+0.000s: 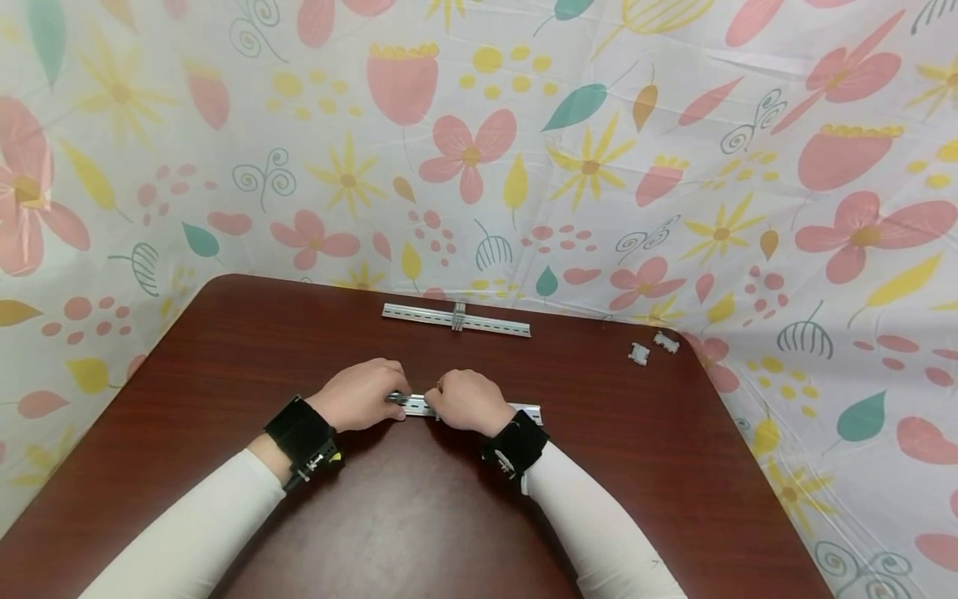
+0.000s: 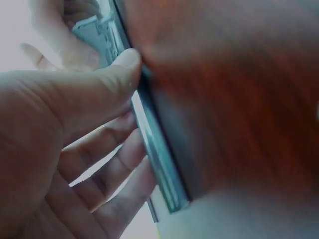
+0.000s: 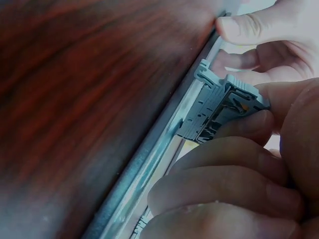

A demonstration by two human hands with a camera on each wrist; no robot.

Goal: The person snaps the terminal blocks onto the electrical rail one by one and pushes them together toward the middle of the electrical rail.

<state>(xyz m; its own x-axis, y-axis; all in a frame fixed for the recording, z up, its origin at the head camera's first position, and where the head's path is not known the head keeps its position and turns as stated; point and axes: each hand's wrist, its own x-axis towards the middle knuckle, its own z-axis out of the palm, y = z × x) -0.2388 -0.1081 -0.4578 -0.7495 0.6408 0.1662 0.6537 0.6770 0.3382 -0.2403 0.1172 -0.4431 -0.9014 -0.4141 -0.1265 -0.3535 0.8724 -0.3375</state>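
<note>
A slotted metal DIN rail (image 1: 414,406) lies across the table in front of me. My left hand (image 1: 365,393) grips it near its left end; in the left wrist view the thumb presses one edge and the fingers lie behind the rail (image 2: 158,149). My right hand (image 1: 470,401) pinches a grey terminal block (image 3: 212,109) between thumb and fingers. The block stands at the rail, its hooked foot right at the edge in the right wrist view. Part of the block is hidden behind the right fingers.
Farther back lies a second DIN rail (image 1: 419,314), with grey terminal blocks (image 1: 458,317) clipped near its middle. Two loose pieces, one grey block (image 1: 639,353) and another grey block (image 1: 666,342), lie at the back right. A flower-patterned sheet (image 1: 471,166) hangs behind the brown table (image 1: 299,333).
</note>
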